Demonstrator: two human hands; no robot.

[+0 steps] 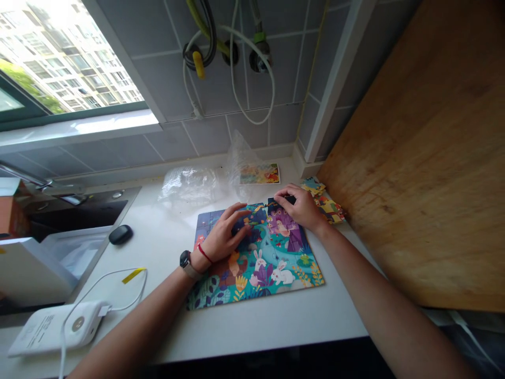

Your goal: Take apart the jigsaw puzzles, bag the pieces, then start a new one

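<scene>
The right hand (pixel 303 208) has a narrow grip at the top edge of a flat, rectangular, multicoloured jigsaw puzzle (pixel 282 273); whether it pinches a piece, I cannot tell. The left hand (pixel 225 232) has a wide grip, fingers spread over the puzzle, which lies on the smooth white table (pixel 244 331). Beyond sits crinkled, clear plastic wrapping (pixel 189 181); to the right, orange-and-yellow jigsaw pieces (pixel 330 208) lie beside a grained brown wooden panel (pixel 426 158).

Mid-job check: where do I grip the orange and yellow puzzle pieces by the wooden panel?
Probably pinch the orange and yellow puzzle pieces by their near edge, coming from the front left, where the right hand already is. They look flat and low, so an edge suits best, and the wooden panel crowds their right side.
</scene>
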